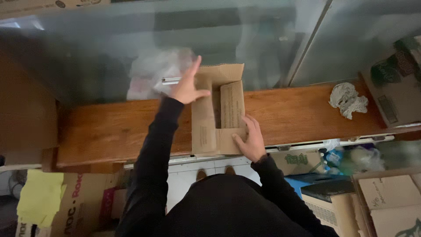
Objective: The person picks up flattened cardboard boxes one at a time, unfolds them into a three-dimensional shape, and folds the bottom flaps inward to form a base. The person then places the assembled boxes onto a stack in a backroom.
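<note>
An open brown cardboard box (pixel 204 127) stands on a long wooden counter (pixel 114 131), its flaps up. My right hand (pixel 249 139) lies flat on the box's near flap, fingers spread. My left hand (pixel 187 85) is raised at the box's far left corner, fingers apart, blurred by motion. A small silvery tube-like object (pixel 171 80) shows beside its fingers; I cannot tell whether the hand holds it. A clear plastic bag (pixel 151 74) lies just behind that hand.
A crumpled grey-white rag (pixel 348 99) rests on the counter's right part. A printed carton (pixel 397 83) stands at the far right. Glass panels (pixel 245 39) rise behind the counter. Cartons and bags (pixel 381 193) crowd the floor below, yellow cloth (pixel 41 197) at left.
</note>
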